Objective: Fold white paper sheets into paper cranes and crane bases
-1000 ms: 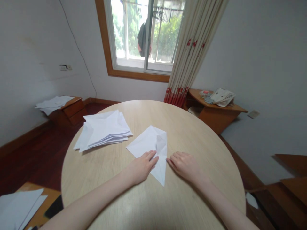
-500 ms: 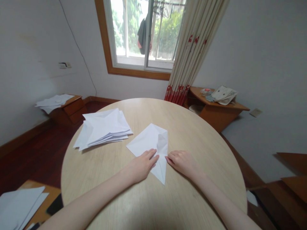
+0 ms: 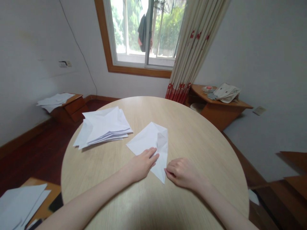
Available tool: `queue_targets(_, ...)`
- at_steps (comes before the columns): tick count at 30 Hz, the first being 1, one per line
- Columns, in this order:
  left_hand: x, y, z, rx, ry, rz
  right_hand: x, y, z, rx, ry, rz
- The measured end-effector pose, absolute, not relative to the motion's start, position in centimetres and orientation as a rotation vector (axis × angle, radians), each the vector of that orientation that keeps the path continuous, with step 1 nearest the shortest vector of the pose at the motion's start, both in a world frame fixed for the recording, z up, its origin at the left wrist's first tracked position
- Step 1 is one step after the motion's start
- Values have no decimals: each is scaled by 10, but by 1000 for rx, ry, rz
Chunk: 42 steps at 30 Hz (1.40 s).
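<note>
A white sheet of paper [image 3: 145, 137] with folded-over flaps lies on the round table, one pointed corner towards me. My left hand [image 3: 145, 163] rests flat on its lower part, fingers stretched out and slightly apart. At the paper's right edge, close to the near point, is my right hand [image 3: 181, 172]. Its fingers are curled into a loose fist, and the tip of the thumb or a finger touches the folded edge. No object shows inside that fist.
A stack of folded white papers [image 3: 105, 127] lies on the left of the round wooden table [image 3: 196, 137]. More sheets [image 3: 21, 204] are on a low surface at lower left. A corner shelf [image 3: 220, 108] with a cloth bag [image 3: 226, 92] stands beyond the table, right of the curtain [image 3: 192, 57].
My right hand has slid towards me along the paper's right edge, and its fingers are more curled. The left hand and the paper stay in place.
</note>
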<state>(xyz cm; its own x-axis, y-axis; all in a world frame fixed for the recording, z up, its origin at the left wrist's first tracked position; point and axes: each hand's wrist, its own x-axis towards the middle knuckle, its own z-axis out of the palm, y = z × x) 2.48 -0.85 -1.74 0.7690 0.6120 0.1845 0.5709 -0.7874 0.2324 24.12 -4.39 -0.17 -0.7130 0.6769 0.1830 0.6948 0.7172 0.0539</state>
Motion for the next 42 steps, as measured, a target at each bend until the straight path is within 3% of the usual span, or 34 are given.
queue_targets(32,22,-8,-4,2783,944,286,231,-59,4,-988,-2697,425)
queue_targets(42,19,-3,-3,2695,935,289,243,-30,2,-1009,-2316,29)
